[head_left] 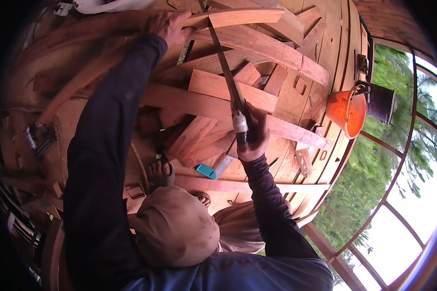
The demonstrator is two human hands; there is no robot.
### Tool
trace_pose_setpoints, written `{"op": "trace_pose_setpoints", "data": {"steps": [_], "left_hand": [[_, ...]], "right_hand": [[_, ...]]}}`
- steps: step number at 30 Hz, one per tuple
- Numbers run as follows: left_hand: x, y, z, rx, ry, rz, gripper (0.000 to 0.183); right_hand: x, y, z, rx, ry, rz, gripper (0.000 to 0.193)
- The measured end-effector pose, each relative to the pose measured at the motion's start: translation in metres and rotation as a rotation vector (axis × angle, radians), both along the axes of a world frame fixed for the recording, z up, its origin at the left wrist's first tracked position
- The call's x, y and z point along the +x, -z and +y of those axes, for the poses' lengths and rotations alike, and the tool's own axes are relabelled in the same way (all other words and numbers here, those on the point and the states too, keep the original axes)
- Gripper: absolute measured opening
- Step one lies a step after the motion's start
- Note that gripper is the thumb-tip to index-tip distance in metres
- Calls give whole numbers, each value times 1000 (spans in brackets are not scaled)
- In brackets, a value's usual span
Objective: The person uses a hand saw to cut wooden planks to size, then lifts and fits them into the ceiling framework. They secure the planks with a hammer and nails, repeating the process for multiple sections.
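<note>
My right hand (256, 136) is wrapped round the taped handle of a handsaw (223, 63) with a long, narrow, dark blade. The blade runs up and away to a curved wooden piece (247, 17) at the far side and crosses it. My left hand (169, 26) grips that piece just left of the blade, its fingers partly hidden. Beneath it lie another curved timber (262, 42) and several offcuts. A short reddish block (233, 91) lies just left of the saw's handle end.
A turquoise-ended tool (206, 170) lies among wood pieces near my feet. At the right, an orange bucket (346, 110) stands beside a black container (379, 104). Long timbers (291, 131) cross the plank floor. A framed opening with trees lies beyond the floor's right edge.
</note>
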State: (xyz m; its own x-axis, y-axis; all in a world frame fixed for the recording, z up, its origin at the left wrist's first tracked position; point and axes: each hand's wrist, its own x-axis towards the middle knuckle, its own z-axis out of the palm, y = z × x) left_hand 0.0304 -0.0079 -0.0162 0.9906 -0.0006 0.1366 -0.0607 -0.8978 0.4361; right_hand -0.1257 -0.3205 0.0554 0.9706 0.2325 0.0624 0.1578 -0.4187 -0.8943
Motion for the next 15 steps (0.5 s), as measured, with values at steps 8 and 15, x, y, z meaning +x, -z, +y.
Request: {"op": "trace_pose_setpoints", "data": {"steps": [8,15], "left_hand": [[3,6,12,-55,20,-21,47],[9,2,6,-62,55,-1,47]], "right_hand": [[-14,1,-12,-2,-62,10,42],[36,5,34,73,15,17,39]]}}
